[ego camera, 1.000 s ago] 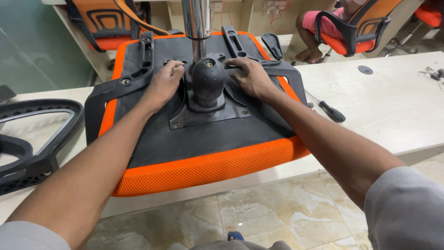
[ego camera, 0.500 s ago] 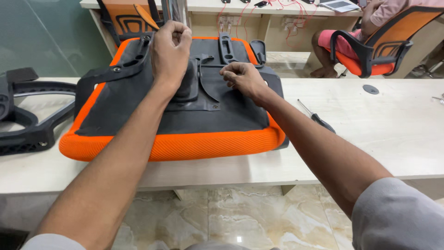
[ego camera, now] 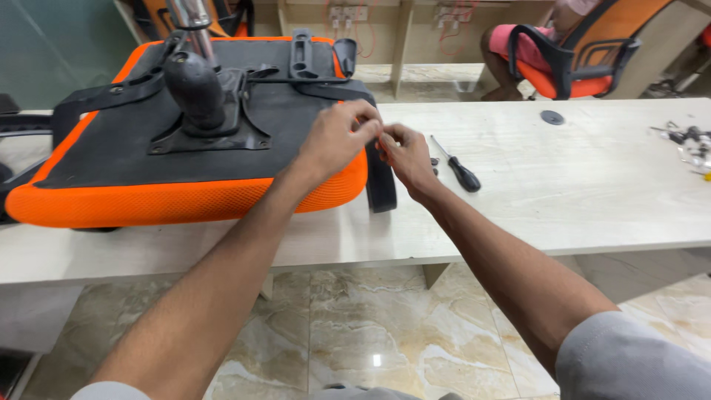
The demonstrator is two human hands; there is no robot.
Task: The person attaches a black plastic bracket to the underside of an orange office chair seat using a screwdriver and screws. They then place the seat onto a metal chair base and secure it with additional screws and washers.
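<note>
Two bare forearms reach from grey sleeves over a marble floor (ego camera: pixel 415 326) to a pale wooden table (ego camera: pixel 592 192), where an upturned orange seat (ego camera: pixel 185 196) lies with its black underside facing up. The left hand (ego camera: pixel 337 141) and right hand (ego camera: pixel 404 155) meet just off the seat's right front corner, fingertips pinched narrow and touching around something too small to make out. Directly beneath the hands, a black armrest bracket (ego camera: pixel 380 185) curves down over the seat's right edge. Just right of the seat, near the right hand, a black-handled screwdriver (ego camera: pixel 457 168) lies on the table beside a few tiny dark screws (ego camera: pixel 434 164). On the seat's underside a black mechanism plate (ego camera: pixel 211 126) carries a domed boot and a chrome gas cylinder (ego camera: pixel 194 18) rising out of frame. Well right of the seat, a round dark cap (ego camera: pixel 552 117) rests on the table, with a scatter of small hardware (ego camera: pixel 689 141) at the far edge. Beyond the seat, a person sits in an orange chair (ego camera: pixel 578 52).
</note>
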